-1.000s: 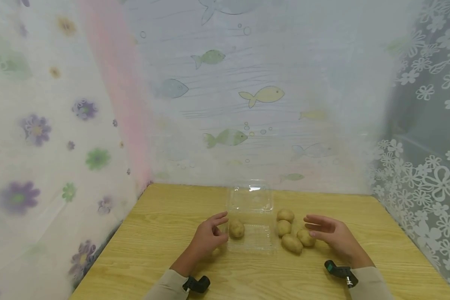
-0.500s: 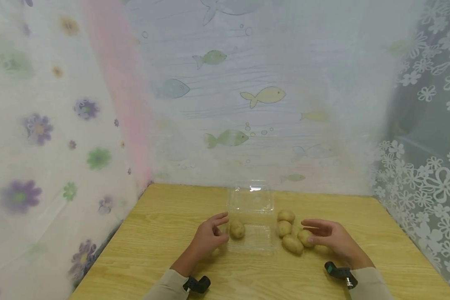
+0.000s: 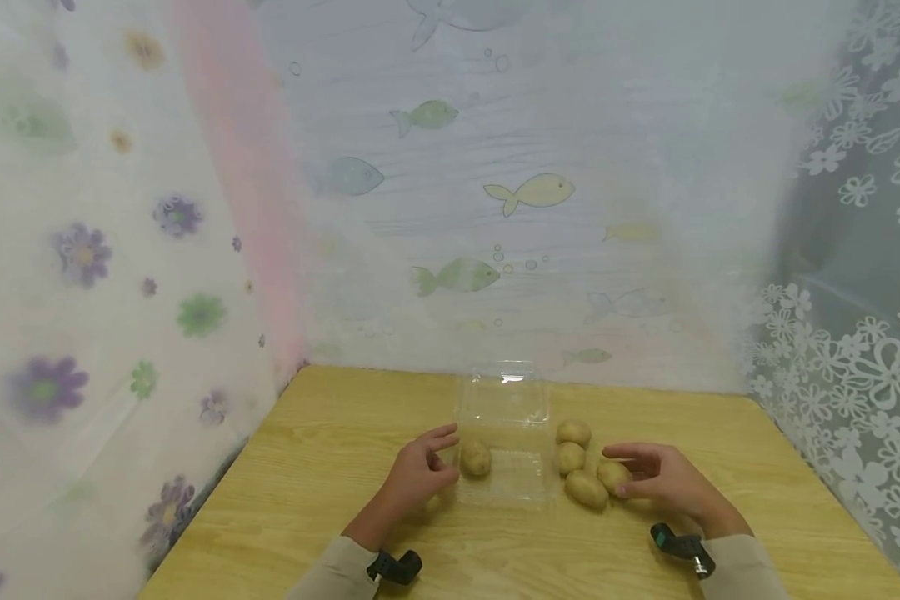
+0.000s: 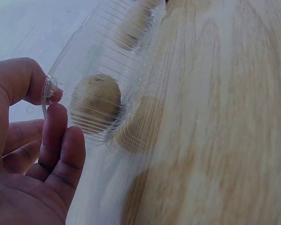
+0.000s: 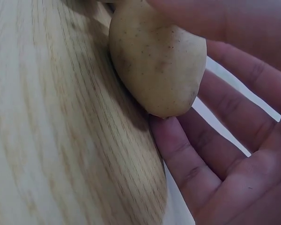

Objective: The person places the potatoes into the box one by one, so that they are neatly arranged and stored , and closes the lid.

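A clear plastic clamshell container lies with its lid folded back, and one potato sits at the left of its base. My left hand pinches the container's left rim between thumb and fingers, plain in the left wrist view beside the potato. To the right of the container, my right hand has its thumb and fingers around the rightmost potato, which still rests on the table. In the right wrist view that potato fills the space between thumb and fingers.
Several more potatoes lie close by: one at the back, a middle potato and a larger front potato. The wooden table meets patterned curtains at its back and sides. The transparent lid stands behind the base.
My right hand has moved slightly left and down, closing its thumb and fingers around the rightmost potato. The left hand keeps its place at the container.
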{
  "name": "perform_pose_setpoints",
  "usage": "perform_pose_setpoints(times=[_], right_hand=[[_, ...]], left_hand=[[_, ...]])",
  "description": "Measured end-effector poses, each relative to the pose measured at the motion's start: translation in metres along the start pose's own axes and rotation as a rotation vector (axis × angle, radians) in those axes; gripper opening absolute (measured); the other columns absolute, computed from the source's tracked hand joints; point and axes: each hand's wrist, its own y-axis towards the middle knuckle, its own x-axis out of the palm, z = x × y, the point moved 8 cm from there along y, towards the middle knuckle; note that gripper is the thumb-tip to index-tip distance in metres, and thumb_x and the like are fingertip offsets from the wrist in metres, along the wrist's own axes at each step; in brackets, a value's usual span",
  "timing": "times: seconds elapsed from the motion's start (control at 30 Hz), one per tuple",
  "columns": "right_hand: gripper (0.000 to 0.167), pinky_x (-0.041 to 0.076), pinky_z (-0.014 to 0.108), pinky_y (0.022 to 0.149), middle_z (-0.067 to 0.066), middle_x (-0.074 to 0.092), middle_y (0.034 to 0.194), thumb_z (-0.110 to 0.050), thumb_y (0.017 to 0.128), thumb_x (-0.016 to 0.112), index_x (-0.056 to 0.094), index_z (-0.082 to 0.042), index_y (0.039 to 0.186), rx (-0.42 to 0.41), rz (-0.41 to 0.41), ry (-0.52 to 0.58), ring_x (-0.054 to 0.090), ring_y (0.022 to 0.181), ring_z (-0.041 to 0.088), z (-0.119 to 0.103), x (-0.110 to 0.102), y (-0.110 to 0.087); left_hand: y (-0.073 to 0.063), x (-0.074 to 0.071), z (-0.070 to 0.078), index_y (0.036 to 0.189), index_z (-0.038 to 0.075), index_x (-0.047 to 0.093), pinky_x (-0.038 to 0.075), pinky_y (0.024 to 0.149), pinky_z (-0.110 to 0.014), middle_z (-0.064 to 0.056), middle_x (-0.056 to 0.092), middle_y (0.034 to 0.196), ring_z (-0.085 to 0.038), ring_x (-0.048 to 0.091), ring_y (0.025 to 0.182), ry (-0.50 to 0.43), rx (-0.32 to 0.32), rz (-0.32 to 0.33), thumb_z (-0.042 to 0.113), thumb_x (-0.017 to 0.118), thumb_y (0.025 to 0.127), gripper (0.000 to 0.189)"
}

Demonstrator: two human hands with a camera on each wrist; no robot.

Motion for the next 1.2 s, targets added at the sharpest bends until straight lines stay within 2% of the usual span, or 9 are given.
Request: perform_pose_setpoints(times=[0.47, 0.6, 0.83, 0.97, 1.2], right_hand=[[0.063, 0.057, 0.024, 0.088, 0.031, 0.053, 0.148, -0.019, 0.089, 0.082, 0.059, 0.0, 0.144, 0.004, -0.011, -0.095, 0.064, 0.111, -0.004, -0.003, -0.004, 0.0], [0.062, 0.057, 0.025, 0.088, 0.031, 0.055, 0.146, -0.02, 0.089, 0.082, 0.06, 0.001, 0.143, 0.007, -0.006, -0.107, 0.066, 0.111, 0.001, -0.005, -0.004, 0.0], [0.06, 0.057, 0.024, 0.087, 0.025, 0.061, 0.142, -0.025, 0.087, 0.084, 0.064, -0.003, 0.139, 0.041, 0.042, -0.164, 0.069, 0.113, 0.013, -0.007, -0.01, 0.003], [0.06, 0.057, 0.024, 0.088, 0.024, 0.063, 0.14, -0.026, 0.087, 0.085, 0.065, -0.003, 0.138, 0.053, 0.046, -0.174, 0.069, 0.115, 0.021, -0.005, -0.011, 0.004], [0.058, 0.057, 0.024, 0.088, 0.021, 0.064, 0.139, -0.027, 0.088, 0.084, 0.065, -0.004, 0.139, 0.057, 0.056, -0.164, 0.067, 0.118, 0.029, -0.002, -0.008, 0.004]], left_hand=[[0.004, 0.0, 0.002, 0.146, 0.004, 0.059, 0.046, 0.059, -0.021, -0.002, 0.048, 0.16, -0.005, 0.054, 0.07, 0.044, 0.019, -0.008, 0.005, 0.069, 0.09, 0.057], [0.005, 0.0, 0.003, 0.147, 0.005, 0.059, 0.046, 0.059, -0.021, 0.0, 0.049, 0.159, -0.005, 0.055, 0.07, 0.067, 0.021, -0.005, 0.005, 0.068, 0.089, 0.058], [0.007, 0.0, 0.006, 0.146, 0.003, 0.059, 0.048, 0.06, -0.022, -0.004, 0.049, 0.159, -0.006, 0.057, 0.07, 0.072, 0.048, -0.006, 0.006, 0.069, 0.09, 0.057], [0.007, 0.0, 0.003, 0.146, 0.003, 0.058, 0.049, 0.06, -0.022, -0.006, 0.05, 0.158, -0.006, 0.058, 0.071, 0.075, 0.055, -0.001, 0.007, 0.07, 0.09, 0.058], [0.004, 0.001, -0.004, 0.146, 0.005, 0.059, 0.047, 0.06, -0.022, -0.005, 0.05, 0.158, -0.006, 0.057, 0.071, 0.077, 0.03, 0.003, 0.006, 0.07, 0.089, 0.058]])
